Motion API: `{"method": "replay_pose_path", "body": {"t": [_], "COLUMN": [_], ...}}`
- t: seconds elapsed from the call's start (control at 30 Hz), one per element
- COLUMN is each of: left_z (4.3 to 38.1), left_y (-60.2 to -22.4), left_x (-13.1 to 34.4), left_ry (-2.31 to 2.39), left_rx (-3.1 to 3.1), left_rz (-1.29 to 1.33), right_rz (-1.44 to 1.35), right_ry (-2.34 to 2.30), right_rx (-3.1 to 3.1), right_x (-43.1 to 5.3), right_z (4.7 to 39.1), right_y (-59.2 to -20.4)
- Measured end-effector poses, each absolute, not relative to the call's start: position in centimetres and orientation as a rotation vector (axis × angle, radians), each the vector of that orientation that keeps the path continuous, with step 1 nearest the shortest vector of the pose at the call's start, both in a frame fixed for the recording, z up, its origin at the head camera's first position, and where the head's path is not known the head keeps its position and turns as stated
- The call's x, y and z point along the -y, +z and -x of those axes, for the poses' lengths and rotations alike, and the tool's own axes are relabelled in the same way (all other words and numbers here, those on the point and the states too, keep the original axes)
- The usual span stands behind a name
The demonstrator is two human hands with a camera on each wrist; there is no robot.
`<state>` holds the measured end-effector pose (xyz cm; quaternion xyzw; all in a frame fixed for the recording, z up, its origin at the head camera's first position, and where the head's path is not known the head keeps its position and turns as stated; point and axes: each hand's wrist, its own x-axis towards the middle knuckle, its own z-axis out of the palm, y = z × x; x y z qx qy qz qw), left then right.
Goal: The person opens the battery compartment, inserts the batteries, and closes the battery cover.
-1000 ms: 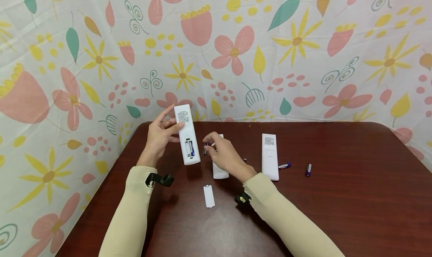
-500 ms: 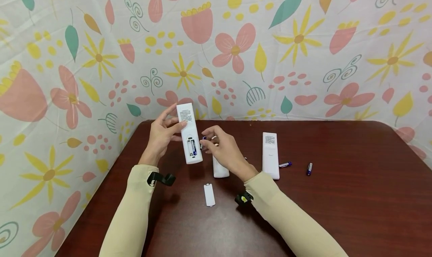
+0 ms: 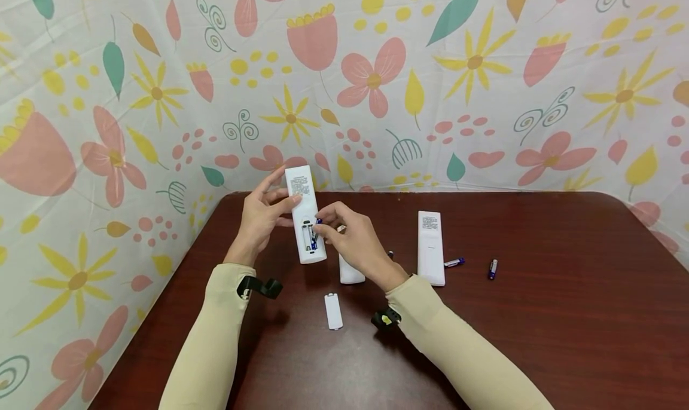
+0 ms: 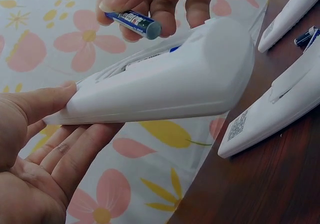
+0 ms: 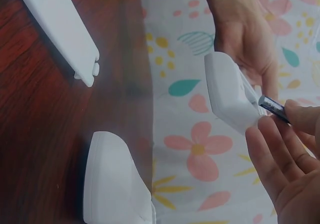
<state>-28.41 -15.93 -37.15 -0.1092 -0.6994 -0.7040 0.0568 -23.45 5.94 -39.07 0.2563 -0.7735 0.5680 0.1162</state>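
My left hand [image 3: 257,219] grips a white remote control [image 3: 302,205] by its upper part, back side facing me and raised off the table. Its battery compartment is uncovered, and one blue-and-silver battery [image 3: 308,238] lies inside. Between thumb and fingertips my right hand [image 3: 352,236] pinches another battery [image 4: 134,23], held tilted right at the compartment's edge. The right wrist view shows that battery's silver end close to the remote's opening. On the table below lies the white battery cover [image 3: 333,311]. A second remote [image 3: 351,271] lies partly hidden behind my right hand.
A third white remote [image 3: 430,248] lies face down to the right, a loose battery [image 3: 454,263] beside it and another battery [image 3: 493,269] farther right. A floral cloth [image 3: 371,147] hangs along the table's back and left.
My right hand has brought its battery leftward from beside the remote to over the open compartment. The left hand and remote have shifted slightly right.
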Motion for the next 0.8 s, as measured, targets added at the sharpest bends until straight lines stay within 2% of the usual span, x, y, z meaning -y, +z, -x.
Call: {"method": "replay_pose_path", "body": {"t": [0.8], "left_z": [28.3], "left_y": [-37.3], "left_x": [15.7], "left_ry": [-2.146], "left_rx": [2.118], "left_rz": [0.383], "right_rz": [-0.773], "right_ry": [1.463], "right_rx": [2.332], "right_x": [-4.9], "right_z": [23.4], "right_y": [-39.0]}}
